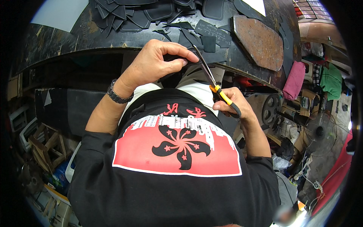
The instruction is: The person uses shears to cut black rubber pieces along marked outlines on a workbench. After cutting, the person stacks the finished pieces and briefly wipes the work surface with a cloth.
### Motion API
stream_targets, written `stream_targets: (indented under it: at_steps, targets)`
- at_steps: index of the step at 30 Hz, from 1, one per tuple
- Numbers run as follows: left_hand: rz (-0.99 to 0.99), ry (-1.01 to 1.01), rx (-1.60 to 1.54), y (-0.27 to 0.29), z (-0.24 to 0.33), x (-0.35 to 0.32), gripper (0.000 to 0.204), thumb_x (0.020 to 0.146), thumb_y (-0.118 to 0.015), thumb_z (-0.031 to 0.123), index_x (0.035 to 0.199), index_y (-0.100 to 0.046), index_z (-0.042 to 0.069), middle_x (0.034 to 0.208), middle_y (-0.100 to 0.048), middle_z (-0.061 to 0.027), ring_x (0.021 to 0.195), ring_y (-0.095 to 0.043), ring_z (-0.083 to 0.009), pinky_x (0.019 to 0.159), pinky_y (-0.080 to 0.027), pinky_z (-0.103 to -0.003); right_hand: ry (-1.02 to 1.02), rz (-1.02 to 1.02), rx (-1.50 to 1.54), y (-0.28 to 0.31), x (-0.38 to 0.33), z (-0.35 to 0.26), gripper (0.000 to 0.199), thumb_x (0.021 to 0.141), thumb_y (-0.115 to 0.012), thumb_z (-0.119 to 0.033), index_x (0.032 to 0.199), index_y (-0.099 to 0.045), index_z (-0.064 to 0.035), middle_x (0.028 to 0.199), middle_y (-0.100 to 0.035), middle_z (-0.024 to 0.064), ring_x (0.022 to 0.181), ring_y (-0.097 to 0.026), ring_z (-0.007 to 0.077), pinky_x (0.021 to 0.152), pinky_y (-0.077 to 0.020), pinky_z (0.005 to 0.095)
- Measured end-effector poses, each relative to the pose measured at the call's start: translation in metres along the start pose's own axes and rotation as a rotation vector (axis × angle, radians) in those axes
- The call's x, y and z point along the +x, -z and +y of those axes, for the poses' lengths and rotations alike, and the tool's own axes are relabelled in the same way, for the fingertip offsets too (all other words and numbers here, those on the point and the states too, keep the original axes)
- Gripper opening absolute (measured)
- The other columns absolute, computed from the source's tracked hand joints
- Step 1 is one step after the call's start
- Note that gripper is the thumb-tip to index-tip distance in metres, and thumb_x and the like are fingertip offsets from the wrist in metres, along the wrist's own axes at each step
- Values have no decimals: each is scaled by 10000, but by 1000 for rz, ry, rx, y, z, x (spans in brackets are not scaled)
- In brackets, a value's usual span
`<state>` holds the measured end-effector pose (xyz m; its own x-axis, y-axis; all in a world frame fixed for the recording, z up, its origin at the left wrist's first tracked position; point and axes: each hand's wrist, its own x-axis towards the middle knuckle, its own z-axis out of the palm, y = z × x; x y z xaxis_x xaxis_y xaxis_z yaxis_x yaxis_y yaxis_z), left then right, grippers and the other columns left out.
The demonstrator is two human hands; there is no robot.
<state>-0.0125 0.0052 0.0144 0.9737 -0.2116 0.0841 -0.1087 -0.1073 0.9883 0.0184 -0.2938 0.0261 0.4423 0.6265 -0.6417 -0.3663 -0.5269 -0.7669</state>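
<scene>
My right hand (236, 104) is closed round the yellow-and-black handles of a pair of scissors (206, 68). Their long metal blades point up and left, toward the table edge. Left of the blades, my left hand (157, 60) has its thumb and forefinger brought together in a pinch. A dark piece of sheet material shows in part at these fingers; most of it is hidden by the hand and blends with the dark table. The left fingertips lie close beside the blades. Whether the blades touch the dark piece I cannot tell.
On the dark worktable (72, 45) lies a pile of black cut pieces (151, 13) at the far side. Small black scraps (208, 44) lie nearer the edge. A worn brown slab (259, 41) is at the right. A fan (319, 132) stands on the cluttered floor.
</scene>
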Motion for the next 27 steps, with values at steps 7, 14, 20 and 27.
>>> stream_targets:
  at_steps: [7, 14, 20, 27]
  targets:
    - [2, -43, -11, -3, 2, 0, 224, 829, -636, 25, 1020, -753, 39, 883, -729, -42, 746, -601, -62, 698, -487, -222, 17, -2, -4, -5, 2, -4, 367, 759, -842, -322, 720, -599, -49, 550, -502, -30, 452, -459, 56, 423, -344, 219]
    - [-36, -2, -3, -4, 3, -2, 233, 824, -632, 29, 1020, -756, 47, 882, -731, -55, 763, -614, -73, 727, -496, -228, -22, 53, -48, -11, 4, -6, 364, 765, -841, -322, 711, -597, -56, 549, -496, -41, 444, -443, 50, 416, -328, 218]
    - [-57, 21, -25, -5, -2, -3, 206, 822, -636, 35, 992, -752, 26, 894, -732, -51, 789, -627, -76, 742, -501, -228, -34, 116, -71, -15, 3, -2, 321, 780, -832, -263, 697, -596, -62, 519, -472, -52, 409, -424, 52, 393, -311, 221]
    - [4, 79, -145, -6, 25, 13, 442, 813, -723, -42, 1237, -623, 36, 1032, -619, -5, 932, -562, -39, 814, -490, -202, 244, 383, 166, 2, 2, -4, 289, 866, -740, -249, 732, -598, -36, 545, -551, 13, 445, -495, 77, 417, -372, 237]
